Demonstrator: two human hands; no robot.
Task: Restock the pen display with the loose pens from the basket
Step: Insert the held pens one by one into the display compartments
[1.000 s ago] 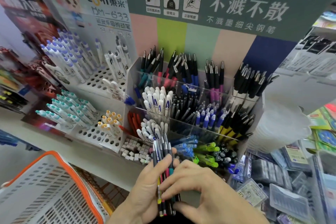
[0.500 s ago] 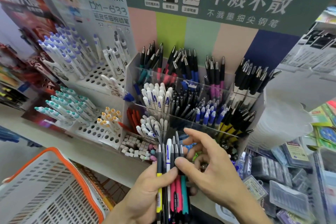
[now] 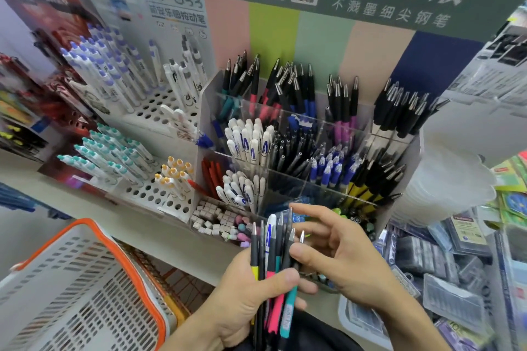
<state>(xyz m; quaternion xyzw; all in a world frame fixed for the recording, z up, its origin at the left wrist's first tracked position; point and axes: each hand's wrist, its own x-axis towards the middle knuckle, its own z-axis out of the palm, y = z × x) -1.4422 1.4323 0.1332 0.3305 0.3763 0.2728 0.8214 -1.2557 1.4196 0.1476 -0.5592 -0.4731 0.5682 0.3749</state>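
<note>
The bundle of loose pens (image 3: 272, 262), black-topped with yellow, pink and teal barrels, stands upright in my left hand (image 3: 245, 293), fingers and thumb curled round it. My right hand (image 3: 342, 253) is spread, thumb touching the bundle. The white, orange-rimmed plastic basket (image 3: 85, 279) sits lower left. Beyond, the clear acrylic pen display (image 3: 299, 139) stands partly hidden behind my fingers.

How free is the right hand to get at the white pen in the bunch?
Probably yes. The right hand is open beside the bunch of pens gripped by the left hand; the white pen sticks up among darker neighbours, its tip uncovered.
</note>
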